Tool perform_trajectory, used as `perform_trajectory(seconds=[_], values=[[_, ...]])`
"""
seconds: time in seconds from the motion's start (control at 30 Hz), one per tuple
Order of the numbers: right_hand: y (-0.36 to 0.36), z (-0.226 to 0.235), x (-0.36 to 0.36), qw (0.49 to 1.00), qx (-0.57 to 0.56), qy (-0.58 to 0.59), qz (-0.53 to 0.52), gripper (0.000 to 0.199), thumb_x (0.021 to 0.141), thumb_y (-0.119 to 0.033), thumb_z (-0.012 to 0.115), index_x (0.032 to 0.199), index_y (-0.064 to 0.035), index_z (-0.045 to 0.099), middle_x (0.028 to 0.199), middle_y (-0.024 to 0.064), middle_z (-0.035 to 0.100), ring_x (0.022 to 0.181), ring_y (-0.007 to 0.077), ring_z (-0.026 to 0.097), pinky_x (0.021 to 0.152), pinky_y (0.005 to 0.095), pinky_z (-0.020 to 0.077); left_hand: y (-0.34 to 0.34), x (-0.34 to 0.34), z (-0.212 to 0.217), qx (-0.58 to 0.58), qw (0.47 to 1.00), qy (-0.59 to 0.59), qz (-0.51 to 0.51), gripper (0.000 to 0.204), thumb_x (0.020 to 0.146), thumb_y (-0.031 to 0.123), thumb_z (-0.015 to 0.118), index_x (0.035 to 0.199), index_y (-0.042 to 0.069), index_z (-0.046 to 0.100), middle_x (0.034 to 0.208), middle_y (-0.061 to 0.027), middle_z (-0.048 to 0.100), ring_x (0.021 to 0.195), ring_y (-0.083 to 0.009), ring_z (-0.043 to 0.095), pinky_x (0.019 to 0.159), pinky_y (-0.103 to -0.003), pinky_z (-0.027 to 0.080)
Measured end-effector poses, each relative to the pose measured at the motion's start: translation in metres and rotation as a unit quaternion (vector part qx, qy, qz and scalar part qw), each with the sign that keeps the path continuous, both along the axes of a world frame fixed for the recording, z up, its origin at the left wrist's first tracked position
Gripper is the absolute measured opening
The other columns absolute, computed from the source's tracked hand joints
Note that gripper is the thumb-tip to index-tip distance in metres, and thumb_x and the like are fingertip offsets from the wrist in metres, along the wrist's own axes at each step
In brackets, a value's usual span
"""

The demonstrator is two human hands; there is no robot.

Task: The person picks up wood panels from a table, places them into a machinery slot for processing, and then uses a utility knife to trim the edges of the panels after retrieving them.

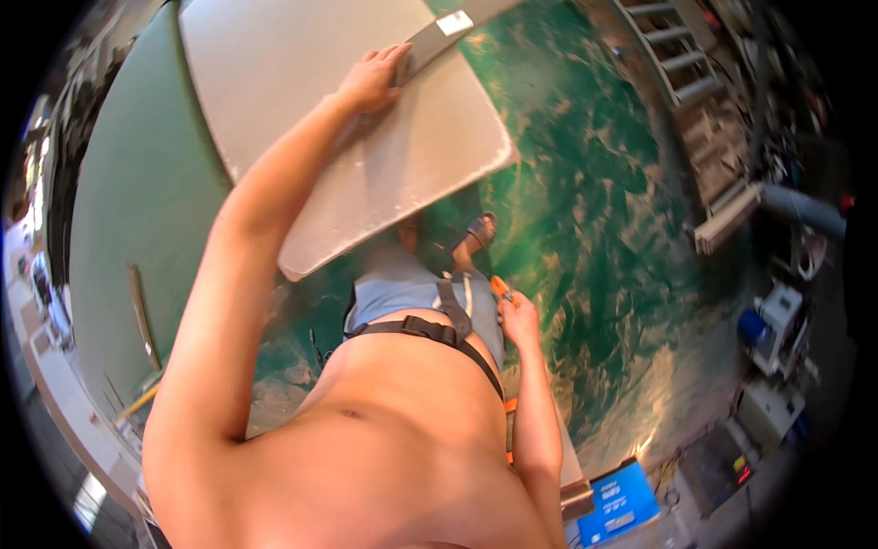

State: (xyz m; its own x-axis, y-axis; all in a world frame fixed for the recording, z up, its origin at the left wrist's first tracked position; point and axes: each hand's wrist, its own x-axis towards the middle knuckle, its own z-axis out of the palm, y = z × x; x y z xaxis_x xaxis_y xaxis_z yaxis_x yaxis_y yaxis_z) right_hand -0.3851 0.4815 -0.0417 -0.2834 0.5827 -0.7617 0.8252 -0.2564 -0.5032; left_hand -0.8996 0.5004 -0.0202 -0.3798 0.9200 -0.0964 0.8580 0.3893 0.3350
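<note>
My left hand point(370, 80) is stretched out at the upper middle, its fingers closed on the near end of a long flat grey bar point(432, 46). A white label point(455, 23) sits on that bar. Beneath it lies a large pale board point(430, 137) with rounded corners and a chipped light edge. Down beside my right thigh, my right hand point(519, 320) is closed round a small tool with an orange part point(499, 286). The fingers cover most of this tool, so its exact kind does not show.
A green surface point(137, 192) curves along the left, with a thin wooden stick point(141, 316) on it. The floor point(585, 183) is patchy green. At the right are a metal ladder point(672, 50), wooden planks point(727, 220) and machines point(773, 325). A blue box point(617, 503) stands lower right.
</note>
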Motion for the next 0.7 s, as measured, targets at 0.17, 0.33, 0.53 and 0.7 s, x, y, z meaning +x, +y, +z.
perform_trajectory(seconds=[0.17,0.33,0.53,0.7], values=[[-0.009,-0.005,0.004,0.998,0.047,0.013,0.030,0.025,0.083,-0.018,0.056,0.102,-0.0042,0.063,0.068,0.0058,0.063,0.056,0.0131,0.062,0.054,0.0276,0.0489,-0.011,0.018,0.011,-0.016,0.996,0.032,-0.085,0.071,0.071,0.017,0.066,0.136,0.011,0.036,0.138,-0.0110,0.039,0.129,-0.0312,0.033,0.107,-0.043,0.029],[-0.014,0.006,-0.014,0.998,0.054,0.018,0.015,0.025,0.080,-0.024,0.056,0.101,-0.0113,0.063,0.081,0.0200,0.063,0.082,0.0366,0.062,0.070,0.0424,0.0495,-0.038,0.040,0.009,-0.055,0.992,0.073,-0.091,0.069,0.081,0.046,0.062,0.136,0.012,0.038,0.146,-0.0114,0.027,0.139,-0.0306,0.016,0.109,-0.055,0.013],[-0.010,0.060,-0.068,0.989,0.105,0.062,0.084,0.022,0.081,-0.021,0.055,0.099,-0.0092,0.061,0.083,0.0200,0.063,0.081,0.0382,0.061,0.069,0.0447,0.0486,-0.061,0.045,-0.017,0.031,0.988,0.106,-0.107,0.072,0.082,0.063,0.049,0.135,0.015,0.040,0.149,-0.0132,0.022,0.140,-0.0303,0.010,0.110,-0.056,0.003],[0.002,0.065,-0.092,0.976,0.170,0.051,0.126,0.017,0.081,-0.018,0.053,0.092,-0.0064,0.059,0.085,0.0182,0.062,0.078,0.0389,0.060,0.068,0.0474,0.0476,-0.064,0.047,-0.014,0.025,0.990,0.102,-0.089,0.069,0.082,0.060,0.052,0.134,0.016,0.042,0.148,-0.0114,0.024,0.140,-0.0287,0.011,0.110,-0.054,0.004]])
